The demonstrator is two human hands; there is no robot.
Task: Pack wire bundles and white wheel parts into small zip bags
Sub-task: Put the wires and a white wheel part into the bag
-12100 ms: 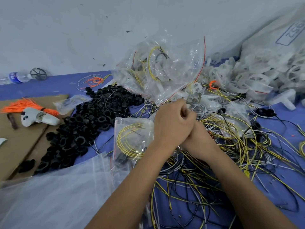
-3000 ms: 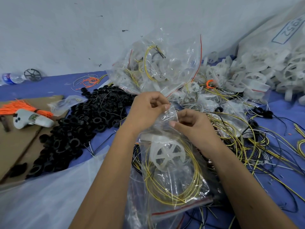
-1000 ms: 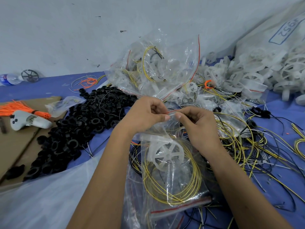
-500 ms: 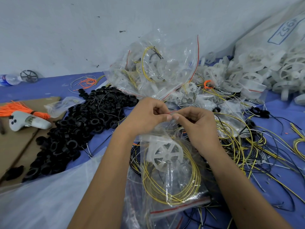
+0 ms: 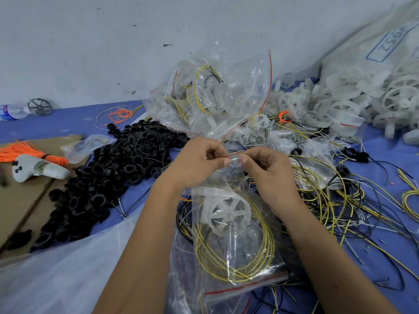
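A blue-covered counter [image 5: 68, 123] against a pale wall carries the clutter. At centre, the left hand [image 5: 199, 162] and right hand [image 5: 269, 171] pinch the red zip strip of a small zip bag [image 5: 238, 236], thumb and fingers closed on its top edge. Inside lie a white wheel [image 5: 226, 211] and a yellow wire bundle [image 5: 235, 257], so this bag looks nearly sealed. Filled bags [image 5: 215, 94] pile at 12 o'clock; loose wheels [image 5: 362, 98] at 2 o'clock and loose wires [image 5: 340, 200] at 3 o'clock remain unpacked.
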